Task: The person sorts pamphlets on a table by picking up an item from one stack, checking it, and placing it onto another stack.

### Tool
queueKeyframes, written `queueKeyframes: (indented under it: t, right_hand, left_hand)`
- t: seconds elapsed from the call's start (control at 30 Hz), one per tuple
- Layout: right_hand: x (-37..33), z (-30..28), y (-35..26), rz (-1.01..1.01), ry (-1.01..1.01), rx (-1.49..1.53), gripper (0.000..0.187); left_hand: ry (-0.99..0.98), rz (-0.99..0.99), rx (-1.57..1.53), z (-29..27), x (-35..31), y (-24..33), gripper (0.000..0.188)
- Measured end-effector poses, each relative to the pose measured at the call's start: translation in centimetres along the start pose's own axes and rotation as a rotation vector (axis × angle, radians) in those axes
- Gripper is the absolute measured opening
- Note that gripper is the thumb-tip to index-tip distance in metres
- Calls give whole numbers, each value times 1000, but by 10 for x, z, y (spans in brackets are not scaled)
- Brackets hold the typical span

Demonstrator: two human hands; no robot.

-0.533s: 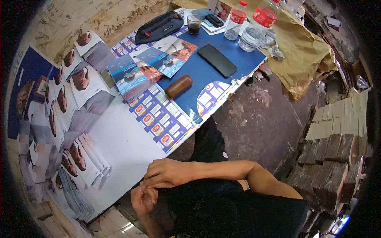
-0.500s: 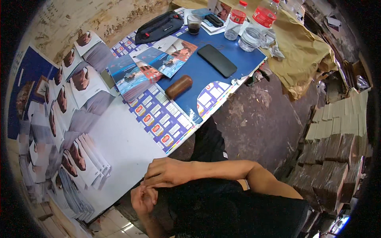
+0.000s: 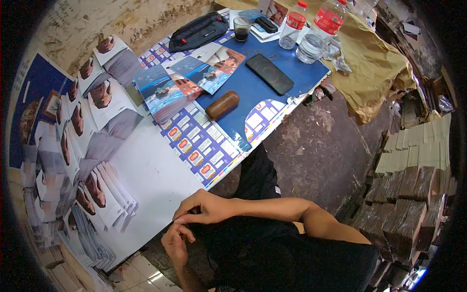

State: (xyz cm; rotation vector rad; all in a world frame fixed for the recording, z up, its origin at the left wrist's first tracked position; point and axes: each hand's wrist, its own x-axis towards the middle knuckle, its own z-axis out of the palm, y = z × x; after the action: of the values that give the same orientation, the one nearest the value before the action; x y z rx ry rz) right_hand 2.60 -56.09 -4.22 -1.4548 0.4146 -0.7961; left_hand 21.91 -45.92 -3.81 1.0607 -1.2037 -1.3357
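My right hand (image 3: 206,207) is at the edge of the white-topped table (image 3: 158,180), its thumb and forefinger pinched together. Whatever lies in that pinch, if anything, is too small to make out. Just below it my left hand (image 3: 176,243) is raised, fingers loosely bent and apart, the tips touching or almost touching the right fingertips. Nearest the hands on the table are fanned stacks of printed cards (image 3: 112,194) with brown pictures. Beyond lie a brown rounded case (image 3: 222,105), a black phone (image 3: 269,73) and blue picture booklets (image 3: 165,90).
A dark pouch (image 3: 199,33), a glass of dark drink (image 3: 242,29) and two red-labelled bottles (image 3: 293,27) stand at the table's far side. Brown paper (image 3: 374,73) drapes at the right. Wrapped paper bundles (image 3: 406,199) are stacked on the right floor.
My right hand's fingers have drawn into a clearer pinch, with a gap under the palm. My left fingers have spread a little. The view has shifted slightly; the table things stay put.
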Motion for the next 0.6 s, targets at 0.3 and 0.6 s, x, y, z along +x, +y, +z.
queueKeyframes:
  t: [0.3, 0.6]
  right_hand:
    - [-5, 6, 14, -72, 163, -140, 22]
    - [-11, 30, 19, -215, 283, -431, 33]
  left_hand:
    - [153, -48, 392, 22, -1, 10, 43]
    - [223, -83, 429, 27, 1, 4, 47]
